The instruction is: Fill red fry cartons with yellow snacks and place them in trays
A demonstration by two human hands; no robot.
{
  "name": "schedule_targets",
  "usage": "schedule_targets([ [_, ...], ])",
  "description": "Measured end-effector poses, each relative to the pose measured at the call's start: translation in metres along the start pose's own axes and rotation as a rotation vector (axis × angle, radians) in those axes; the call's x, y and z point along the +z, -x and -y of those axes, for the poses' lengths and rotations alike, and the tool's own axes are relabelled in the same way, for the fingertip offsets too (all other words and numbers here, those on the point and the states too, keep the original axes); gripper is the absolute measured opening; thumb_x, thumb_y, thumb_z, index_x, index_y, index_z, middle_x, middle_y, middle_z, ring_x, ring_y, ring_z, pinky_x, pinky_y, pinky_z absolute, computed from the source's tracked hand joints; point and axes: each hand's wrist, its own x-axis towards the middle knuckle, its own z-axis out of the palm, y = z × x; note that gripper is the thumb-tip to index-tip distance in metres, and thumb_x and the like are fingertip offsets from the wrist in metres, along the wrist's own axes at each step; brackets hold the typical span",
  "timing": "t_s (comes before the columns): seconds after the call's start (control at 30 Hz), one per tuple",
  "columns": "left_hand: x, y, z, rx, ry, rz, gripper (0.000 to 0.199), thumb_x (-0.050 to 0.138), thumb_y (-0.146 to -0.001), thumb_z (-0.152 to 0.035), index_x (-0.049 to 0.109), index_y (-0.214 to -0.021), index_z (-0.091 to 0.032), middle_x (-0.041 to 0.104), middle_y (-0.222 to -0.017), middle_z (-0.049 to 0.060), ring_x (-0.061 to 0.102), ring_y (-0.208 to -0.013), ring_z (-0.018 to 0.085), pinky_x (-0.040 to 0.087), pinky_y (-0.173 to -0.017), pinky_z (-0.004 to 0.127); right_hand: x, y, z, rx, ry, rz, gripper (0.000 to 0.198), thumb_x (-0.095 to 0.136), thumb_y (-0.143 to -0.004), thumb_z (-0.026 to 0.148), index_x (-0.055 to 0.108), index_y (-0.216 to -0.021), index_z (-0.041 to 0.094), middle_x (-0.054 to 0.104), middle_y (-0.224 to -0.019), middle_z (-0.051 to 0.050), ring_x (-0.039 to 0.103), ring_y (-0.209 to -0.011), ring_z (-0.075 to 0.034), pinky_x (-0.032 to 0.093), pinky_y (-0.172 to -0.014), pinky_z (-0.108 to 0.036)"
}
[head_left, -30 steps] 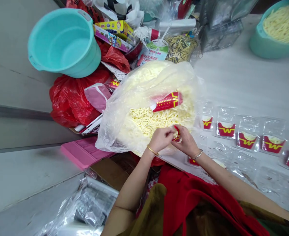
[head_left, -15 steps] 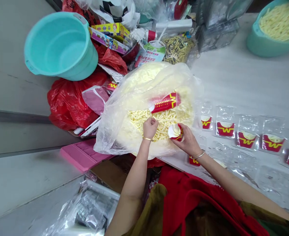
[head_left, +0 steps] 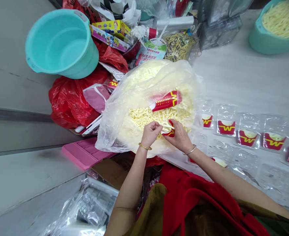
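My right hand (head_left: pixel 179 135) is closed around a small red-and-white fries box (head_left: pixel 169 132) with a yellow mark. At the box's mouth, my left hand (head_left: pixel 151 131) pinches pale toy fries (head_left: pixel 166 126). Both hands are over a large clear plastic bag (head_left: pixel 115 121) full of loose fry-shaped pieces (head_left: pixel 141 115). A nested stack of red fries boxes (head_left: pixel 166 101) lies on the pieces, just beyond my hands, partly under the film.
A turquoise tub (head_left: pixel 61 42) stands at upper left above red bags (head_left: pixel 70 101). Filled clear pouches (head_left: pixel 226 126) line the white table at right. Another tub (head_left: pixel 269 41) of fries sits at the far right. Clutter lies behind the bag, and a pink tray (head_left: pixel 85 152) at left.
My hands have come together: the right brought the fries box leftward, and the left rose from the loose pieces to its mouth with fries in the fingers. The view shifted slightly.
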Motion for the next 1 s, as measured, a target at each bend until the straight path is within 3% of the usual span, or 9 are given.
schedule_targets([
  [0.17,0.002,-0.002,0.0,0.1,-0.243,0.053,0.015,0.062,-0.074,-0.03,0.055,-0.071,-0.017,0.041,-0.054,-0.007,0.036,-0.051,0.006,0.028,-0.05,0.018,-0.007,0.003,0.0,-0.039,-0.009,0.05,0.067,0.065,-0.078,0.036,0.032,-0.134,0.02,0.052,-0.121,-0.014,0.049,-0.113,-0.029,0.044,-0.096,-0.047],
  [0.3,-0.001,-0.005,0.001,0.049,-0.141,0.129,0.016,0.062,-0.075,-0.031,0.057,-0.076,-0.016,0.046,-0.057,-0.006,0.042,-0.051,0.007,0.032,-0.05,0.019,-0.009,0.007,-0.004,-0.01,-0.007,0.058,0.07,0.067,-0.077,0.037,0.031,-0.134,0.02,0.051,-0.122,-0.014,0.049,-0.113,-0.029,0.044,-0.096,-0.046],
  [0.5,0.004,-0.008,0.007,-0.031,-0.045,0.076,0.019,0.064,-0.073,-0.033,0.059,-0.072,-0.015,0.053,-0.059,-0.003,0.045,-0.052,0.006,0.034,-0.05,0.019,-0.009,0.009,-0.007,0.008,-0.001,0.076,0.072,0.069,-0.075,0.037,0.033,-0.134,0.019,0.052,-0.122,-0.014,0.049,-0.113,-0.029,0.044,-0.097,-0.046],
  [0.73,0.0,-0.009,0.005,-0.108,0.012,0.089,0.021,0.065,-0.071,-0.035,0.06,-0.07,-0.015,0.051,-0.056,-0.004,0.043,-0.05,0.006,0.031,-0.049,0.019,-0.012,0.013,-0.012,0.007,-0.034,0.057,0.072,0.067,-0.076,0.038,0.031,-0.135,0.019,0.05,-0.125,-0.015,0.048,-0.117,-0.028,0.043,-0.099,-0.046],
  [0.83,0.005,-0.006,0.006,-0.046,-0.12,0.06,0.018,0.062,-0.074,-0.032,0.058,-0.069,-0.016,0.05,-0.056,-0.004,0.043,-0.051,0.008,0.032,-0.051,0.02,-0.012,0.012,-0.012,-0.008,-0.013,0.071,0.072,0.067,-0.076,0.036,0.031,-0.136,0.019,0.05,-0.125,-0.015,0.048,-0.116,-0.029,0.043,-0.099,-0.047],
  [0.93,0.019,0.001,0.007,0.126,-0.431,-0.05,0.01,0.056,-0.077,-0.024,0.056,-0.068,-0.018,0.052,-0.059,-0.002,0.046,-0.056,0.011,0.033,-0.057,0.023,-0.011,0.01,-0.011,-0.036,0.029,0.108,0.069,0.064,-0.077,0.031,0.031,-0.137,0.019,0.05,-0.125,-0.015,0.048,-0.115,-0.031,0.043,-0.097,-0.051],
  [1.0,0.029,0.006,0.007,0.232,-0.613,-0.048,0.006,0.054,-0.077,-0.018,0.057,-0.071,-0.019,0.055,-0.063,0.0,0.048,-0.061,0.014,0.034,-0.061,0.025,-0.011,0.011,-0.011,-0.051,0.043,0.127,0.067,0.061,-0.077,0.027,0.031,-0.137,0.019,0.051,-0.125,-0.015,0.048,-0.115,-0.032,0.043,-0.096,-0.053],
])
